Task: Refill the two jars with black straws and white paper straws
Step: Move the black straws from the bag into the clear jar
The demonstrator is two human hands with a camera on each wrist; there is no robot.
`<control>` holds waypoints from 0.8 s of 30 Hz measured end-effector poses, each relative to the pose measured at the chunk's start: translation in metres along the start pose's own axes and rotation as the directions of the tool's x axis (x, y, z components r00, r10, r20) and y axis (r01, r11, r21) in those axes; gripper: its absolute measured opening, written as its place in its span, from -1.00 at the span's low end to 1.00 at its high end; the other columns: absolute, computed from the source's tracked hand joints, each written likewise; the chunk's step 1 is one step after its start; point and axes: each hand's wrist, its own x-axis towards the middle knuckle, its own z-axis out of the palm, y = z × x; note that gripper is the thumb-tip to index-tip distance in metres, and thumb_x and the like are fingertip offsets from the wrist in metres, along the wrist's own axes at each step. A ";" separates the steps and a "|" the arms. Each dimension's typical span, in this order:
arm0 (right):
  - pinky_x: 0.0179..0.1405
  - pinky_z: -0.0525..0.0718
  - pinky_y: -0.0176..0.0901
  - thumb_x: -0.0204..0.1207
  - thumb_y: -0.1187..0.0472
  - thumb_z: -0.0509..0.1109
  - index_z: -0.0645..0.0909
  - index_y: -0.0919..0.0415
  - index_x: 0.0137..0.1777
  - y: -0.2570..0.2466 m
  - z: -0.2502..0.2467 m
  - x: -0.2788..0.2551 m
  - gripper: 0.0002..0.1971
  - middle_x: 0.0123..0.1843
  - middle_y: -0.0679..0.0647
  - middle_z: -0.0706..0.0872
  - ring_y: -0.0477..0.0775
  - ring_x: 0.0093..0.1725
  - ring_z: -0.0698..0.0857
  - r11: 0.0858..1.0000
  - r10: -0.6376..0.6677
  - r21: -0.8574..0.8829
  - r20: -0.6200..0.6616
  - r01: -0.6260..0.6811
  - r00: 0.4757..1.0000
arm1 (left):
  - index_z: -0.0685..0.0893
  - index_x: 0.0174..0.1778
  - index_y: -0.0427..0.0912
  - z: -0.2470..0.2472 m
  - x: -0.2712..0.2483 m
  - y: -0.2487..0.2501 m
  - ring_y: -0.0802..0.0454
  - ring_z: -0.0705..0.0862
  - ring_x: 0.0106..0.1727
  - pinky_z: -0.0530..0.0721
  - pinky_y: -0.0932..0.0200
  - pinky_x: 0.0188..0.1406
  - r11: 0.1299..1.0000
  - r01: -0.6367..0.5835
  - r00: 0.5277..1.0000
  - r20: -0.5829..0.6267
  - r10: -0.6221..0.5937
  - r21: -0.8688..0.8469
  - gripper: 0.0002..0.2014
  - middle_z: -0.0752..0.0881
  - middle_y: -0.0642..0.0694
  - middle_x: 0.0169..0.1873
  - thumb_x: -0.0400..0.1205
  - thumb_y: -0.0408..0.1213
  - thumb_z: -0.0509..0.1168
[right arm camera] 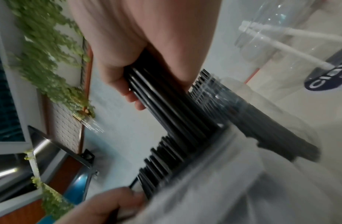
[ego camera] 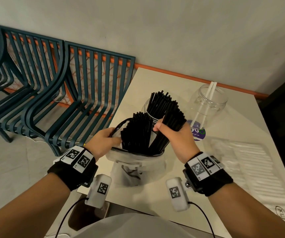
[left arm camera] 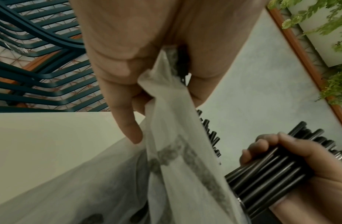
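Left hand (ego camera: 102, 140) pinches translucent white bag's (ego camera: 138, 162) rim, centre frame | right hand (ego camera: 171, 133) grips black plastic straws (ego camera: 168, 129) | best lifted clear, lowered upright into clear round jar (ego camera: 149, 107) behind

My head view looks steeply down on the table (ego camera: 155, 79) from above. Both wrist views sit close, looking along the fingers – all three share the bag (ego camera: 138, 162) of black straws (ego camera: 136, 131).
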 end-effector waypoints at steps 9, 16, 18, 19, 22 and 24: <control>0.20 0.67 0.10 0.57 0.38 0.36 0.73 0.01 -0.24 -0.049 -0.021 0.014 -0.73 -0.24 -0.01 0.77 0.05 -0.07 0.76 0.969 -0.040 0.243 -0.026 0.045 0.999 | 0.73 0.05 -0.19 0.003 0.007 -0.001 -0.18 0.66 0.13 0.51 -0.12 0.31 0.994 0.048 0.995 -0.080 -0.056 -0.102 -0.77 0.75 -0.25 0.02 0.65 -0.14 0.26; 0.13 0.65 0.01 0.56 0.39 0.36 0.71 0.04 -0.27 -0.086 -0.043 0.050 -0.73 -0.23 0.04 0.74 0.09 -0.07 0.70 0.881 -0.202 0.397 -0.176 0.258 0.963 | 0.74 0.00 -0.13 0.001 0.011 -0.005 -0.29 0.64 0.20 0.49 -0.22 0.37 0.995 0.021 0.991 -0.131 -0.034 -0.093 -0.80 0.71 -0.35 0.10 0.66 -0.14 0.26; 0.17 0.66 0.05 0.52 0.37 0.39 0.69 0.10 -0.23 -0.085 -0.041 0.066 -0.82 -0.20 0.08 0.74 0.12 -0.04 0.71 0.881 -0.211 0.374 -0.239 0.291 0.948 | 0.73 0.00 -0.12 0.002 0.011 -0.004 -0.27 0.65 0.19 0.48 -0.25 0.38 0.994 0.020 0.990 -0.135 -0.035 -0.108 -0.82 0.72 -0.33 0.09 0.66 -0.15 0.26; 0.20 0.66 0.06 0.51 0.36 0.40 0.68 0.14 -0.20 -0.081 -0.040 0.075 -0.87 -0.19 0.09 0.75 0.12 -0.03 0.72 0.889 -0.201 0.356 -0.258 0.287 0.945 | 0.73 0.01 -0.12 0.002 0.011 -0.004 -0.28 0.65 0.19 0.48 -0.26 0.38 0.993 0.019 0.990 -0.137 -0.035 -0.117 -0.82 0.72 -0.33 0.09 0.66 -0.16 0.26; 0.10 0.69 -0.04 0.50 0.30 0.44 0.67 0.16 -0.17 -0.062 -0.030 0.094 -0.94 -0.18 0.07 0.77 0.07 -0.04 0.74 0.937 -0.165 0.259 -0.262 0.234 0.951 | 0.71 0.05 -0.17 0.002 0.013 -0.004 -0.32 0.64 0.20 0.49 -0.24 0.37 0.990 0.016 0.990 -0.139 -0.035 -0.137 -0.81 0.71 -0.36 0.11 0.66 -0.18 0.26; -0.10 0.69 -0.20 0.50 0.26 0.47 0.69 0.25 -0.10 -0.044 -0.022 0.102 -0.94 -0.10 0.13 0.75 0.04 -0.05 0.73 0.968 -0.087 0.209 -0.234 0.138 0.968 | 0.70 0.07 -0.20 0.002 0.013 -0.004 -0.35 0.64 0.20 0.50 -0.21 0.33 0.989 0.013 0.990 -0.136 -0.034 -0.148 -0.79 0.70 -0.40 0.10 0.66 -0.18 0.26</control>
